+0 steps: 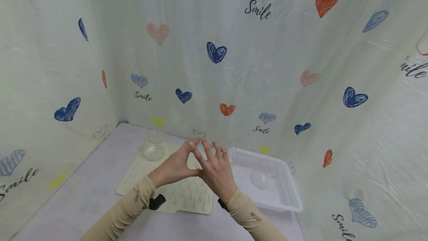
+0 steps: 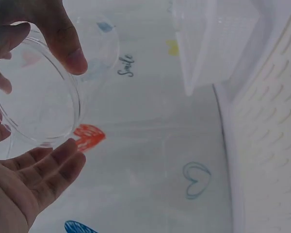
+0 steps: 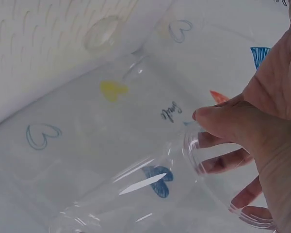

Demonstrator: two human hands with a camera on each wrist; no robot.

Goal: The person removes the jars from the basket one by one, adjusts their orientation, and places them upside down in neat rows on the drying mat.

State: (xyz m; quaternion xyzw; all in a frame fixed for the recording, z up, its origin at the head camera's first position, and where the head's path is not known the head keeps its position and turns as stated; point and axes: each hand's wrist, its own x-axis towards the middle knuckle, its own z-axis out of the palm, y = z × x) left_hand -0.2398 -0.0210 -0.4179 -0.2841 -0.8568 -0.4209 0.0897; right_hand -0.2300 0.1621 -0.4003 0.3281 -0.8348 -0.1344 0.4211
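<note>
A clear cylindrical jar [image 1: 230, 154] [image 2: 36, 99] [image 3: 131, 184] is held sideways above the mat, its round rim toward the left. My right hand [image 1: 217, 170] [image 3: 274, 150] grips it near the rim, thumb on one side and fingers around the other. At the rim end, the thumb and fingers of my left hand [image 1: 175, 164] [image 2: 29, 182] are spread across it; in the left wrist view several of these fingers look fairly straight against the edge. Fingers show through the clear wall. The hands hide most of the jar in the head view.
A cream mat [image 1: 192, 196] with raised ridges lies on the table [image 1: 90, 196]. Another clear container [image 1: 153, 153] stands at its far left. A white perforated basket [image 1: 291, 185], right of the mat, holds a clear container [image 1: 262, 176]. Heart-printed curtains [image 1: 234, 84] enclose the table.
</note>
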